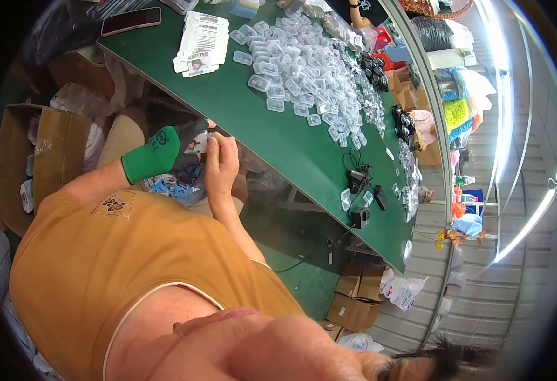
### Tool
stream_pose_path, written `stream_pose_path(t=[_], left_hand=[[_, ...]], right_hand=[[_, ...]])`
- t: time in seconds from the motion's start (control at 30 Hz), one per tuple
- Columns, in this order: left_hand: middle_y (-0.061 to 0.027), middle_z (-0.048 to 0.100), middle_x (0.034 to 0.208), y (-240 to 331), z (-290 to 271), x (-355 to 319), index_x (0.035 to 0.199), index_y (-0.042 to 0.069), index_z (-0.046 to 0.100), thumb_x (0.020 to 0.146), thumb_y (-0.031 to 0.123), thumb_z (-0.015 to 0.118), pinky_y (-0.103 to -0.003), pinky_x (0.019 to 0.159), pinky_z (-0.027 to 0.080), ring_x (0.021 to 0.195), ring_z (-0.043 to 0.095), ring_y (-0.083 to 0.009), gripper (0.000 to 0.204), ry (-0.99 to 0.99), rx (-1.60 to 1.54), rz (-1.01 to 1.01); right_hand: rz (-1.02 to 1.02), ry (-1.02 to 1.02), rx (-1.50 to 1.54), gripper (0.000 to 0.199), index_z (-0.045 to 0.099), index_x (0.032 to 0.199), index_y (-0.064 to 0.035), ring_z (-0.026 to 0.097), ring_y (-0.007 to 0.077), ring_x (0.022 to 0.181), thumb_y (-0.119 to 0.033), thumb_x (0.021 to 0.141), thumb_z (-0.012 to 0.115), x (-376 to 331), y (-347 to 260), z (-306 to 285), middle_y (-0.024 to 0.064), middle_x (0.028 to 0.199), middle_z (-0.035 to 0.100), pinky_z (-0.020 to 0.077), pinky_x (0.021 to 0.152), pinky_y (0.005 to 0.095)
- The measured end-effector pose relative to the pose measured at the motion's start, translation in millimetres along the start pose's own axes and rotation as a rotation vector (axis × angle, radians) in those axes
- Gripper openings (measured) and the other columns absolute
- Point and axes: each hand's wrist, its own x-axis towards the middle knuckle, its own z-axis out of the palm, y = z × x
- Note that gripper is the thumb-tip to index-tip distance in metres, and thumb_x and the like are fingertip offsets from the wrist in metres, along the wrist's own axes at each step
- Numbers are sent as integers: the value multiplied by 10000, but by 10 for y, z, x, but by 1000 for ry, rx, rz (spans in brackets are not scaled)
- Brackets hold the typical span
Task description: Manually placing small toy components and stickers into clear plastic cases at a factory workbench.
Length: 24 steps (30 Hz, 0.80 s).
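Observation:
My left hand (pixel 164 147) wears a green glove with dark fingers, curled over the lap beside the table edge. A small white-and-blue packet (pixel 197 146) shows between its fingers; its exact kind is unclear. Close against it is my bare right hand (pixel 222 160), its thumb and fingers pinched together. What those fingertips hold, if anything, is too small to make out. Beneath both hands, in the lap, lies a heap of small blue-and-white packets (pixel 171 185).
The green table (pixel 246 124) bears a large pile of clear plastic cases (pixel 304 63), flat printed white cards (pixel 203 41), a phone (pixel 131 21) and black power adapters (pixel 358 181). An open cardboard box (pixel 62 143) stands at the left. More cartons (pixel 354 295) sit beyond the table's right end.

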Motion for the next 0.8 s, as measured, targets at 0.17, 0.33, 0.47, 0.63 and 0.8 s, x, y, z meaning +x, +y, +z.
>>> stream_pose_path(t=[0.17, 0.33, 0.47, 0.63, 0.8], left_hand=[[-198, 629, 1327, 66, -12, -1, 1431, 59, 494, 766, 106, 797, -389, 893, 576, 1104, 692, -367, 733, 59, 22, -8], [-195, 628, 1322, 107, -80, 74, 1453, 69, 478, 771, 118, 787, -393, 877, 577, 1091, 693, -366, 750, 7, -10, -46], [-179, 680, 1222, 19, -127, 112, 1503, 96, 437, 753, 103, 764, -397, 839, 579, 1004, 719, -355, 819, 51, 27, 78], [-144, 641, 1304, 297, -289, 219, 1583, 127, 330, 798, 78, 765, -382, 872, 556, 979, 698, -304, 899, -202, -133, -151], [-114, 673, 1206, 286, -287, 269, 1630, 136, 241, 768, 84, 796, -374, 868, 557, 933, 708, -286, 1026, -243, -154, -86]], right_hand=[[-46, 38, 105, 206, 651, 1204, 40, 610, 147, 850, -25, 1024, 573, -70, -87, 23, 87, 990, 600, 523, 729, 284], [-288, 77, -353, 258, 665, 1218, 30, 635, 234, 951, -13, 966, 630, -80, -44, -45, 107, 1023, 652, 482, 867, 364], [-471, 8, -542, 281, 685, 1188, 5, 635, 297, 978, -31, 909, 681, 12, -194, -122, 107, 1051, 674, 434, 951, 408], [-194, -107, -27, 205, 690, 1153, 9, 629, 166, 920, -112, 1019, 594, 293, -141, -312, 61, 1028, 658, 478, 818, 311], [119, -302, 163, 296, 638, 1248, 14, 616, 88, 828, -208, 1060, 579, 425, 59, -318, 17, 923, 680, 502, 751, 250]])
